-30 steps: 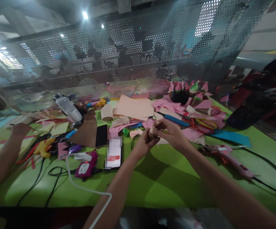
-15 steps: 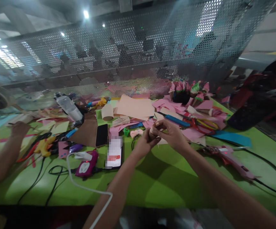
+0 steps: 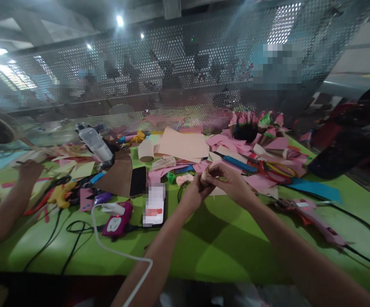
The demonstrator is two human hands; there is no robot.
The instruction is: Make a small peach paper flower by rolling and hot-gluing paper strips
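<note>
Over the green table [image 3: 223, 238], my left hand [image 3: 198, 187] and my right hand [image 3: 228, 181] meet, fingers closed around a small pale pink paper piece [image 3: 205, 175]. Most of that piece is hidden by the fingers. Just left of my hands lies a light pink crumpled paper piece [image 3: 184, 179], beside a small green piece [image 3: 171, 177]. Behind them is a large peach sheet [image 3: 183, 144] among pink scraps. A blue-handled tool [image 3: 239, 163] and red-handled scissors [image 3: 268, 175] lie to the right. The pink glue gun [image 3: 316, 219] rests on the table at right.
Two phones [image 3: 154, 204] [image 3: 138, 181] and a magenta socket block [image 3: 117, 219] with a white cable lie left. Beyond are a clear bottle [image 3: 95, 144] and another person's hand [image 3: 30, 170] holding a thin tool. Paper cones [image 3: 244, 123] stand at the back; a perforated screen rises behind.
The view has shifted slightly, moving the scene a little to the right. My fingers have closed more over the small paper piece, and my right fingertips have changed position slightly.
</note>
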